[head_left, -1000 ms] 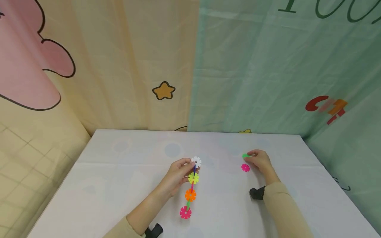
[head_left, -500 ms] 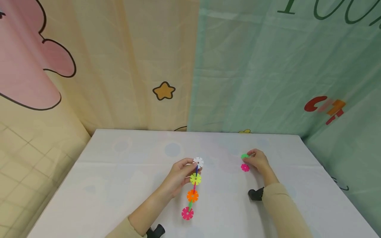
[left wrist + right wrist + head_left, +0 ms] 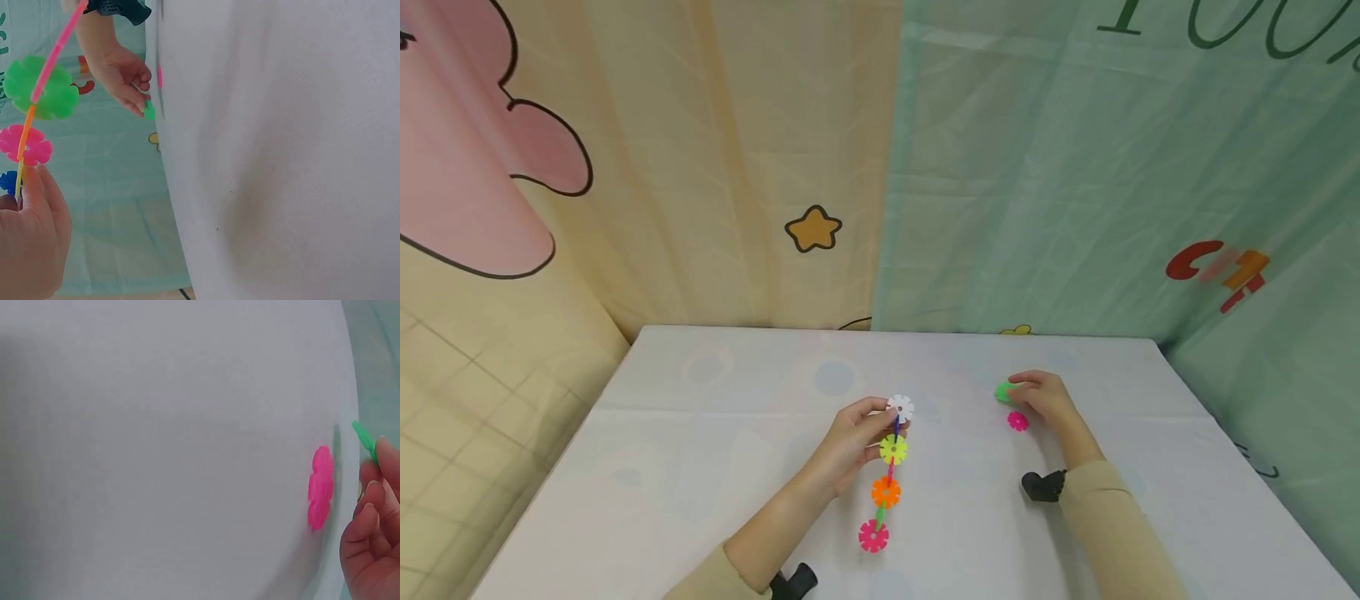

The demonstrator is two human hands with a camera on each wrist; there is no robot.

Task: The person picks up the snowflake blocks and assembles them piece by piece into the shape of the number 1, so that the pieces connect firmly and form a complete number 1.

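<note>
A chain of interlocking notched plastic discs (image 3: 886,493) hangs from my left hand (image 3: 850,437), which pinches it near the white disc (image 3: 901,408) at its top. Yellow, orange and pink discs follow below, joined by others seen edge-on. The left wrist view shows a green disc (image 3: 56,94) of this chain up close. Over to the right, my right hand (image 3: 1051,403) pinches a single green disc (image 3: 1003,392) between thumb and fingers, held above the table in the right wrist view (image 3: 362,435). Just below that hand lies a loose pink disc (image 3: 1017,421).
A white cloth covers the table (image 3: 700,467). Behind it hang a yellow curtain (image 3: 737,167) and a green curtain (image 3: 1037,167). Black wrist devices (image 3: 1042,487) stick out beside both sleeves.
My right hand has shifted slightly left and away from me with the green disc, apart from the pink one. My left hand and the chain moved a little right, then stayed nearly still.
</note>
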